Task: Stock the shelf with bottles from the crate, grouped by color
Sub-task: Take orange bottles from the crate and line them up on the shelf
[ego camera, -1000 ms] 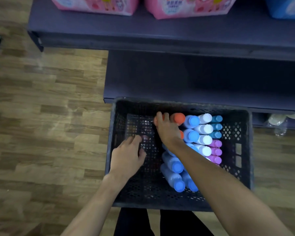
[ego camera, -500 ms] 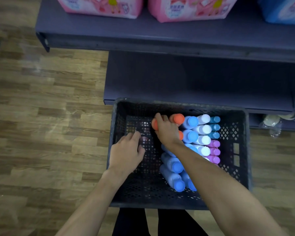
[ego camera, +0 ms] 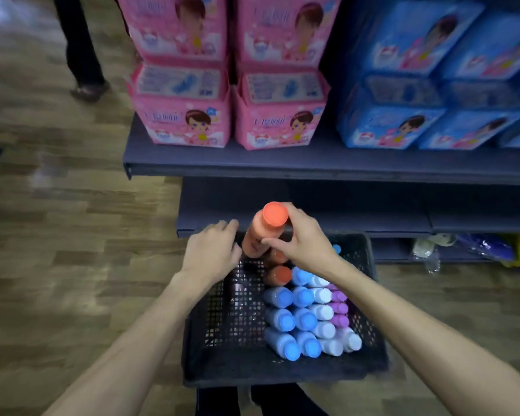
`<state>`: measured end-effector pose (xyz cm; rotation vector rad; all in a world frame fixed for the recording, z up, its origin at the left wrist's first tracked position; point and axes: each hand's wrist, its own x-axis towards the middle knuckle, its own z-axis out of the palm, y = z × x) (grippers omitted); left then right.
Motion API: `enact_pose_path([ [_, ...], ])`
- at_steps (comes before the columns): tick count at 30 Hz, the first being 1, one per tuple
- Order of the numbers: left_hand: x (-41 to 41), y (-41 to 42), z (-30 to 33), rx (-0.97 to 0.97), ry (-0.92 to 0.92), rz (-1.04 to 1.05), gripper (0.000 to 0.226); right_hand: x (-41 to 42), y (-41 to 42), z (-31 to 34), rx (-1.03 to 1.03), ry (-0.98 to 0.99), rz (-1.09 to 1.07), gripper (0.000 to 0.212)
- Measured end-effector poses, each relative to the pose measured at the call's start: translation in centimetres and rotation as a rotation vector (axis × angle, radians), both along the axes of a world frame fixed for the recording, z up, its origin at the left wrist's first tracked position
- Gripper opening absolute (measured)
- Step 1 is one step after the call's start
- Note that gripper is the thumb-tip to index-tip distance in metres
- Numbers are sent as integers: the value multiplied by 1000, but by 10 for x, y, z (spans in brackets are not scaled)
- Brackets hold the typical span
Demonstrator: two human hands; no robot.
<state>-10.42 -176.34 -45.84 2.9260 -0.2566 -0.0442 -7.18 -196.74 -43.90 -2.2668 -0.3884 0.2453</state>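
The right hand [ego camera: 305,240] grasps an orange bottle [ego camera: 263,232], its fingers [ego camera: 294,211] curled round the upper part just under the flat orange cap, the thumb pressed on the near side. The bottle is held above the far left corner of the black crate [ego camera: 282,373], clear of the others, and its long axis runs nearly upright, with the cap leaning slightly towards the camera.

The left hand [ego camera: 212,253] is just beside the bottle's lower half on its left. Its fingers are loosely bent and hold nothing; whether they touch the bottle I cannot tell, as the frame is a little smeared there.

Below the raised bottle, two more orange bottles [ego camera: 279,273] are in the crate, then rows of blue bottles [ego camera: 282,319], white bottles [ego camera: 323,312] and purple bottles [ego camera: 338,307] towards the right wall.

The lower shelf [ego camera: 327,211] lies straight ahead of the fingers, just past the crate's far edge, dark and, as far as it shows, bare. The upper shelf [ego camera: 282,163] carries pink packs [ego camera: 186,121] and blue packs [ego camera: 391,127].

What the next move seems to call for is a short carry forward and slightly down, the bottle kept upright so its base lands flat on the lower shelf. The right hand already has it; the left is near enough to steady the base or to reach for the next orange one.
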Motion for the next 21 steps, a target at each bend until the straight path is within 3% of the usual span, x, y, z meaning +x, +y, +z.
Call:
enact_pose_path([
  [7, 27, 0, 102, 9, -216, -111, 23, -1, 0, 120, -7, -401, 97, 48],
  [21, 39, 8, 279, 101, -695, -244, 25, 3, -3, 296, -70, -725, 117, 35],
])
